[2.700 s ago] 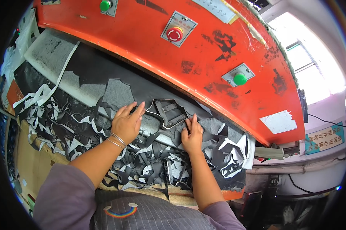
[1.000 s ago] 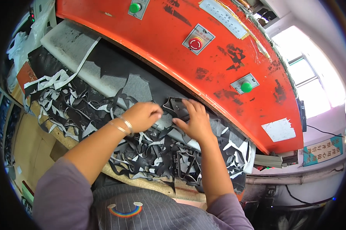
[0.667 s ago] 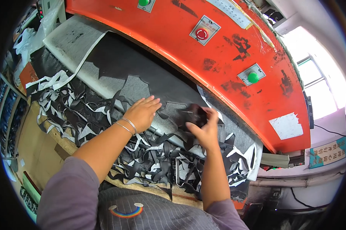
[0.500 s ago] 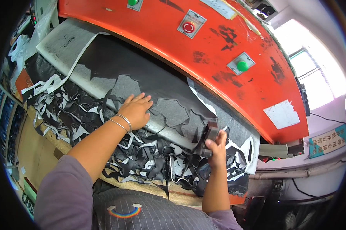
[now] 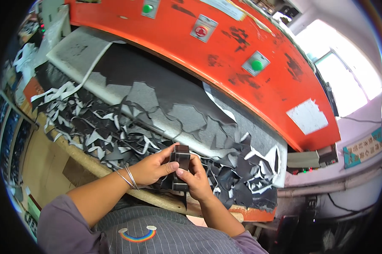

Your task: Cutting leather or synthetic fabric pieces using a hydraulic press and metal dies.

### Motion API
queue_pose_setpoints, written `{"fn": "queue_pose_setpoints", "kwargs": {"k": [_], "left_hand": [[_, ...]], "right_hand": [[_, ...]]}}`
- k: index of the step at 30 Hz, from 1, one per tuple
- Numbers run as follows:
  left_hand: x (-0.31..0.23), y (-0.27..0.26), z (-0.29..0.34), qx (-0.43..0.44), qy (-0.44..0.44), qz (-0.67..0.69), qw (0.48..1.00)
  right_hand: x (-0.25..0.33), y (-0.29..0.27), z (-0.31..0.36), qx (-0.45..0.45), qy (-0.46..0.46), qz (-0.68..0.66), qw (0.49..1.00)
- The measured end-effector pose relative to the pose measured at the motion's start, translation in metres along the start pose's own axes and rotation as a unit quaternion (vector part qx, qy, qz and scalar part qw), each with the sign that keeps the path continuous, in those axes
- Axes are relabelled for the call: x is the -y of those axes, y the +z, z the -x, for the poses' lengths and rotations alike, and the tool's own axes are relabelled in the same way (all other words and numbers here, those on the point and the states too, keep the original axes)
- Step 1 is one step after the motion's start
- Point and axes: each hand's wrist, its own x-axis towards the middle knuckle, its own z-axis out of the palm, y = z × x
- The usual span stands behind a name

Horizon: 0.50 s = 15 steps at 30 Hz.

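Observation:
A dark brown, block-shaped thing [image 5: 181, 166] with a shiny, ridged side is upright between my two hands, close in front of my apron. Whether it is a cutting die or a stack of pieces I cannot make out. My left hand [image 5: 152, 168], with bangles at the wrist, is closed on its left side, thumb across the front. My right hand [image 5: 197, 180] grips its right side, its thumb near the left one. Beyond them, a dark leather-like sheet [image 5: 153, 80] with angular cut-outs lies on a pale grey cutting board [image 5: 74, 70].
Black and white scraps [image 5: 95, 135] heap along the board's near edge, above a wooden edge [image 5: 157, 198]. Behind the board stands an orange machine panel [image 5: 225, 55] with a red button [image 5: 201, 31] and green buttons [image 5: 257, 65]. A window [image 5: 341, 80] is at the right.
My left hand has come off the sheet and back toward me. My right hand has carried the dark block leftward and nearer, and both hands now hold it.

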Motion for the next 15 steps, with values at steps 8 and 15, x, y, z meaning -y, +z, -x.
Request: {"fn": "queue_pose_setpoints", "kwargs": {"k": [8,15], "left_hand": [[0.010,-0.025,0.079,-0.184,0.025,0.049,0.981],[0.003,-0.084,0.108,-0.401,-0.023,-0.154,0.903]], "right_hand": [[-0.024,0.065,-0.028,0.071,0.008,0.147,0.987],[-0.044,0.094,-0.074,0.106,0.122,0.079,0.984]]}}
